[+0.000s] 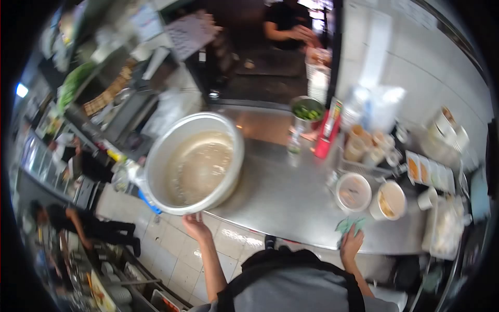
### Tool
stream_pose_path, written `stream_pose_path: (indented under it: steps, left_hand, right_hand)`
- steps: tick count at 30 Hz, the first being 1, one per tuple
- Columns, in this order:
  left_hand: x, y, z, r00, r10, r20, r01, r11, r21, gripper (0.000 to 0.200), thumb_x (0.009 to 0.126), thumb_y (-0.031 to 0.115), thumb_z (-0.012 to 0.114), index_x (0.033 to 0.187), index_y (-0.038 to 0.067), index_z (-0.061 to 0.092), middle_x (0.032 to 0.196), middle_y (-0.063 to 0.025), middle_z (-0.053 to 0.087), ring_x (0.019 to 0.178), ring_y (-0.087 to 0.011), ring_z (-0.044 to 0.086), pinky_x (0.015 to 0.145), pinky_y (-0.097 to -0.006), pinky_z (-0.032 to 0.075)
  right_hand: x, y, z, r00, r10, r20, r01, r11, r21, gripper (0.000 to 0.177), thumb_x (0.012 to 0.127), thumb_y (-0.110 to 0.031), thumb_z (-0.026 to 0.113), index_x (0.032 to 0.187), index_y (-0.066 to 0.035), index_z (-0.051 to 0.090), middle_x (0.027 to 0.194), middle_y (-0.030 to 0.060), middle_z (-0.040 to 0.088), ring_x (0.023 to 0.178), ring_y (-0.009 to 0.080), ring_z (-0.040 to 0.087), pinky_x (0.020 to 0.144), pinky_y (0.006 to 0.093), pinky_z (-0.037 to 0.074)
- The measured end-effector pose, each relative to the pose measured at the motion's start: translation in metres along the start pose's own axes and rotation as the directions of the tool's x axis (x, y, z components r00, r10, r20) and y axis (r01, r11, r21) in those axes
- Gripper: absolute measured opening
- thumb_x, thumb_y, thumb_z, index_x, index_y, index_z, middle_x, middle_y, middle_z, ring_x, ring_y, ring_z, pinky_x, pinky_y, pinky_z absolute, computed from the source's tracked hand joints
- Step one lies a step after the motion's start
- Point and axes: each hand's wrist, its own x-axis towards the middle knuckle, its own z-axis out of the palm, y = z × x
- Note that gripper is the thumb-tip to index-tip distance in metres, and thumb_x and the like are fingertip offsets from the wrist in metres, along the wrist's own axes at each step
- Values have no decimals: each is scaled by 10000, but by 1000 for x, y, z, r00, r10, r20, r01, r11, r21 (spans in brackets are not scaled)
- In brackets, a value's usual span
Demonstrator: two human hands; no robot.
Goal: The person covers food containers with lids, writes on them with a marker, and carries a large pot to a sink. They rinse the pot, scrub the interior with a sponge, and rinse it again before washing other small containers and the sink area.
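A large round metal basin (150,171) with cloudy liquid in it sits at the left end of the steel counter, tilted in the view. My left hand (195,226) grips its near rim from below, fingers partly hidden behind the edge. On the right, my right hand (352,242) is closed around a green cloth (345,225) at the counter's front edge. Just beyond the cloth stand two white tubs: one tub (353,192) has reddish contents, the other tub (388,200) something yellowish.
The steel counter (275,192) stretches between my hands. At its back are a pot of green vegetables (306,112), a red box (327,130) and a small bottle (294,145). A basket of containers (364,148) stands right. Co-workers (93,223) are left and beyond the hatch.
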Motion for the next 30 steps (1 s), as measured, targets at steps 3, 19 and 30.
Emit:
stream_pose_path:
  steps: [3,19,30]
  left_hand:
    - [3,14,7,983,15,-181,19,983,182,368,860,356,435,1077,61,473,1094,-28,517,1052,-154,429,908,-377,285]
    - [-29,280,-88,810,557,-184,-536,830,152,38,775,54,538,758,27,518,700,-22,558,589,-54,499,540,-175,397]
    - [24,312,-295,629,715,-305,-295,583,757,256,667,64,650,553,50,421,579,18,363,577,-102,331,526,-254,267]
  right_hand:
    - [6,-79,16,937,-326,128,311,943,122,660,724,-265,606,1279,-33,335,1027,267,432,940,390,420,751,465,353]
    - [81,-201,24,786,-287,548,339,941,7,538,721,-219,626,1201,-45,457,1207,258,383,1127,388,360,905,436,323]
    - [-33,-545,26,188,-871,455,477,485,732,494,730,-287,635,1133,-26,523,892,170,604,796,292,591,703,317,469]
